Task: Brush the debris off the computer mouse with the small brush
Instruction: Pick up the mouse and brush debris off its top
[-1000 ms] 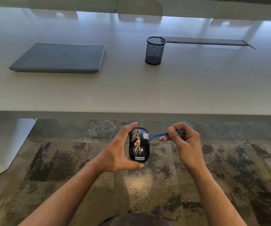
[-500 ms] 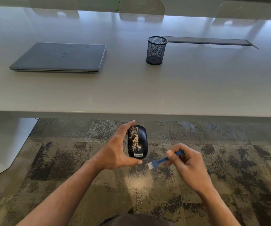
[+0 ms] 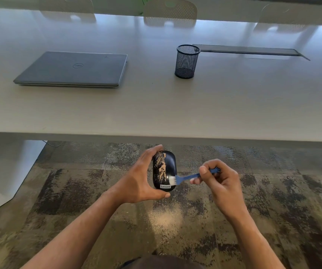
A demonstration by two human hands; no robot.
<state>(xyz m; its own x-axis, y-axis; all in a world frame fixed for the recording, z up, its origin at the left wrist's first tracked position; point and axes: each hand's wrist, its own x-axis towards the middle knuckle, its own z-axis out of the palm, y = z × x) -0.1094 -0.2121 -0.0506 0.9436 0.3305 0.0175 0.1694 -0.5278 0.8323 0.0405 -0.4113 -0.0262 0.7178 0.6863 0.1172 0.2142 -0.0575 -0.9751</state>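
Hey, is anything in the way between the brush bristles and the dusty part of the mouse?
Nothing visible. The small brush, pinched in the right hand, has its bristles on the lower right of the computer mouse. The debris lies on the left part, bare; the left hand grips only the ends.

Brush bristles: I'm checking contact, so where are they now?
In the head view, the bristles touch the mouse at its lower right, above the Lenovo label.

Both bare forearms reach forward below the table edge, the left hand (image 3: pixel 139 181) cupped around the mouse (image 3: pixel 165 169) with thumb underneath, the right hand (image 3: pixel 221 181) curled, pinching the small brush (image 3: pixel 185 177) between thumb and fingers.
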